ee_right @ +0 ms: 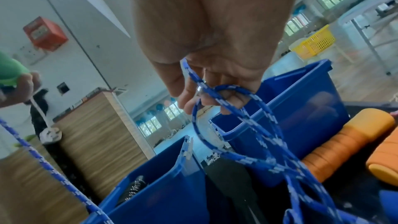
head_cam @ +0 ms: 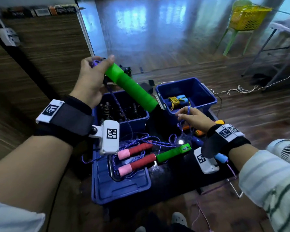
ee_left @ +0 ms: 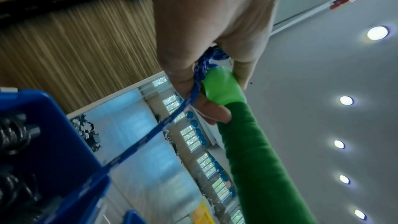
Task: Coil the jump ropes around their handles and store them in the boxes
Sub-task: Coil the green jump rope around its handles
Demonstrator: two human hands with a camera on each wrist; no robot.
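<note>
Your left hand (head_cam: pixel 90 77) grips the green handle (head_cam: pixel 132 87) raised over the blue boxes (head_cam: pixel 204 91); your right hand (head_cam: pixel 195 117) pinches a loop of blue rope (ee_right: pixel 234 117).

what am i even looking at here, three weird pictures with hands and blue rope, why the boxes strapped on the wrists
No machine here: a person is tidying jump ropes, wearing three cameras. The big picture comes from a camera on the head, looking down at both hands. The other two come from the small white boxes strapped to the wrists, each looking along its hand.

The left hand grips the end of a green handle, raised above the boxes; the left wrist view shows the blue-and-white rope coming out by the fingers. The right hand pinches a loop of that rope; the right wrist view shows it closer.

Below are two open blue boxes: the left box holds dark coiled ropes, the right box a wound rope with light blue handles. On a blue lid lie red-and-pink handles, with a second green handle beside them.
</note>
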